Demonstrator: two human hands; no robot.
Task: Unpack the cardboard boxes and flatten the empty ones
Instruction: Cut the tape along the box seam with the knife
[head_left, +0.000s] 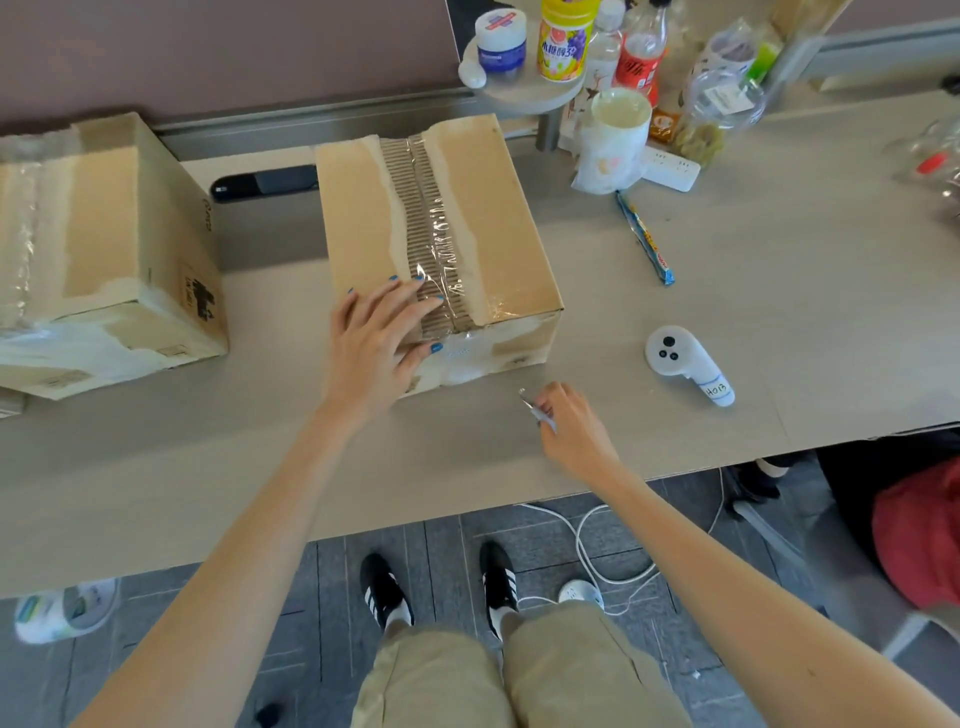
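1. Right hand (569, 426), low centre-right of frame, fingers pinched together on a small metal tool (530, 402); can't tell what kind.
2. Left hand (382, 338) flat, fingers spread, pressing the centre box (436, 244) near edge w/ nothing gripped.
3. Box is taped shut; I'd run the tip along the clear tape seam (434, 228), shallow, away from that palm.
4. Second box (104, 249) waits sealed, upper left.

The pale table (779, 291) carries two cardboard boxes (441, 228), a white controller (685, 364) and bottles (639, 52).
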